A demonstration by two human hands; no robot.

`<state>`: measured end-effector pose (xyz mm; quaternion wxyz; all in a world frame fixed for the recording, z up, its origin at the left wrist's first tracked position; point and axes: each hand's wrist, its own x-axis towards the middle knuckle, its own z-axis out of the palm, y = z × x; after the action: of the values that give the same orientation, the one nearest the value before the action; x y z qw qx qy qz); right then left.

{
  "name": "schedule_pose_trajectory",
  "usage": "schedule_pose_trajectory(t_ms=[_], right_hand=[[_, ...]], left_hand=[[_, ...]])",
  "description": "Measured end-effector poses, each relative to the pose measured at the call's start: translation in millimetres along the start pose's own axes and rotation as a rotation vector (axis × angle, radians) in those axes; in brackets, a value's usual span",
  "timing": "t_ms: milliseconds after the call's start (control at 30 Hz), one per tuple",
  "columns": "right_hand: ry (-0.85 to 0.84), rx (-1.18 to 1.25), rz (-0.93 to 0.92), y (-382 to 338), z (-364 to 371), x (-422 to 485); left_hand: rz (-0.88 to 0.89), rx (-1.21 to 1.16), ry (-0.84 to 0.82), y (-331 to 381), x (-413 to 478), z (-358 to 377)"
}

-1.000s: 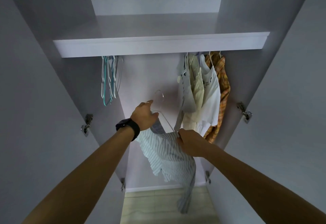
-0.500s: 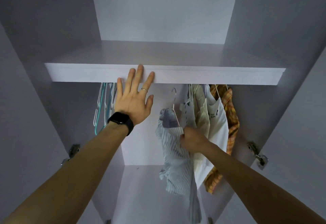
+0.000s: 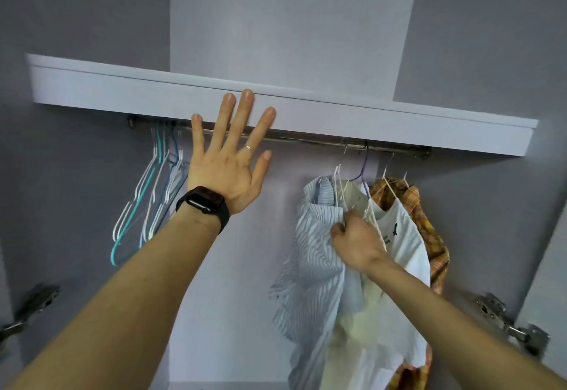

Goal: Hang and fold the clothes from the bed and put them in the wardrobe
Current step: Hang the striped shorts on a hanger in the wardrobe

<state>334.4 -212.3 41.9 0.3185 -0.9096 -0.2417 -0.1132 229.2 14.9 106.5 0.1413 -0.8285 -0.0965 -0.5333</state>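
Beneath the wardrobe shelf (image 3: 399, 125), hanging the striped shirt (image 3: 313, 236) on the rail (image 3: 300, 139), at the left end of the row of clothes, with the hook of its white hanger (image 3: 338, 174) seemingly over the bar already. Gripping a bunch of the shirt's cloth just below the shoulder in the curled fingers (image 3: 339, 230) of the right hand (image 3: 359, 245), probably to steady it and keep it from sliding off the wire while settling. Crowding it against the cream top (image 3: 352, 196), the white T-shirt (image 3: 402, 236) and the plaid shirt (image 3: 429, 227), likely to keep the row tight. Bracing the left hand (image 3: 227, 168) flat against the shelf's front edge, straight, spread and holding nothing, well apart from the shirt, apparently for balance while reaching up. Leaving the empty hangers (image 3: 147, 205) bunched at the rail's far left, presumably for further garments.
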Motion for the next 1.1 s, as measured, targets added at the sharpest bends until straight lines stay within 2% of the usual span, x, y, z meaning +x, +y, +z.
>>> schedule_pose_trajectory(t_ms=[133, 300, 433, 633, 700, 800, 933, 1100], right_hand=[[0.065, -0.044, 0.012, -7, -2, 28], [-0.09, -0.156, 0.089, -23, 11, 62], [-0.123, -0.073, 0.205, -21, 28, 66], [-0.215, -0.045, 0.257, -18, 3, 32], [-0.247, -0.058, 0.198, -23, -19, 14], [-0.284, 0.055, 0.148, -31, -60, -19], [-0.21, 0.208, 0.082, -36, -120, -73], [-0.099, 0.27, 0.014, -17, -159, -161]], left_hand=[[0.01, -0.001, 0.058, -1, -3, 8], [0.001, -0.002, 0.037, -2, -7, 7], [-0.019, -0.042, -0.009, -2, -9, 1], [-0.065, -0.066, -0.195, 6, -5, -23], [-0.12, -0.066, -0.321, 9, -3, -36], [-0.221, -0.021, -0.546, 28, 5, -63], [-0.352, -0.143, -0.744, 63, 13, -105], [-0.306, -0.371, -0.707, 116, -45, -154]])
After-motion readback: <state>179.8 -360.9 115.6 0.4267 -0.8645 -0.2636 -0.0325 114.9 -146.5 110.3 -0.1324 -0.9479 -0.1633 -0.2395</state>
